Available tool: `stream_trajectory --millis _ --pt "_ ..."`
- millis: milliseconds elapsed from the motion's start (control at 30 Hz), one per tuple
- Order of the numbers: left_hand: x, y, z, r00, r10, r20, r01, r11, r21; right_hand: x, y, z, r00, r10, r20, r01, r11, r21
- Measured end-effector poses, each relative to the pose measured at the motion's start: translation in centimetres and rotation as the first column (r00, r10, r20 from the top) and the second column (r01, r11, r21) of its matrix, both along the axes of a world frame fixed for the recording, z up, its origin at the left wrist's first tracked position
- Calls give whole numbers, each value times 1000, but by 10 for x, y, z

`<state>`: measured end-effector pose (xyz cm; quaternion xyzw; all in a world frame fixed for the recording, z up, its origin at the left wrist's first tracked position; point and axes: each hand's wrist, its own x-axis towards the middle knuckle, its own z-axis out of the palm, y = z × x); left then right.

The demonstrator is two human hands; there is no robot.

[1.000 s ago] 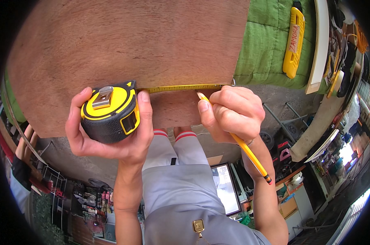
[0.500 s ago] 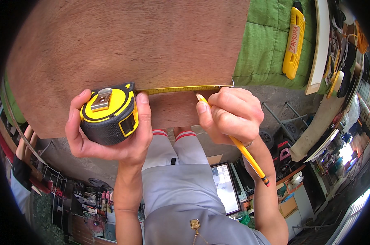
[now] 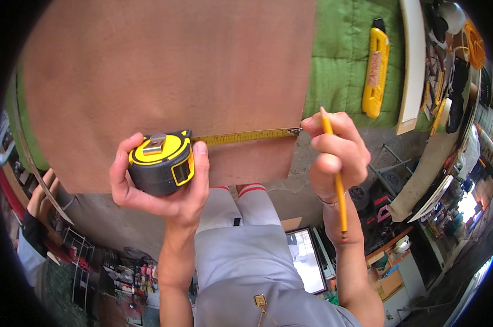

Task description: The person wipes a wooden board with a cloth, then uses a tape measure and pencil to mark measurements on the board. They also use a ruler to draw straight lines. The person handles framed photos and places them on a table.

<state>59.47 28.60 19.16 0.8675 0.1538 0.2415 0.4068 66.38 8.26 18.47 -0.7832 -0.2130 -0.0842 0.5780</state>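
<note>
A yellow and black tape measure (image 3: 165, 163) sits in my left hand (image 3: 162, 196), fingers and thumb wrapped round its case. Its yellow blade (image 3: 241, 137) runs to the right across a reddish-brown wooden board (image 3: 170, 71), and the metal hook meets the board's right edge. Beside that hook is my right hand (image 3: 342, 155), closed round a yellow pencil (image 3: 340, 201). The pencil's tip points up and away from the board, its eraser end toward my forearm. My right index fingertip is at the hook; whether it presses on it I cannot tell.
Green quilted cloth (image 3: 336, 65) lies under the board and shows on its right. On it rest a yellow utility knife (image 3: 376, 73) and a pale wooden strip (image 3: 412, 71). At the far left another person's arm (image 3: 37, 212) shows. Tools and clutter lie around the rim.
My right hand has moved right, off the blade to the hook end, and the pencil tip has lifted from the board. The tape measure and board sit slightly lower in view.
</note>
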Motion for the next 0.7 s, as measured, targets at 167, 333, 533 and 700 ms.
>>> stream_trajectory --millis 167,333,533,700 --pt "35 0 23 999 -7 48 9 999 -42 26 5 10 996 -40 80 52 986 -161" --pt "117 7 18 979 -88 183 93 996 -15 93 13 2 980 -181 80 185 982 -42" --pt "178 20 7 977 -103 186 122 988 -98 149 30 -11 964 -246 97 252 967 -49" --pt "179 18 4 989 -37 146 47 997 -63 146 35 -17 961 -275 1 275 961 25"
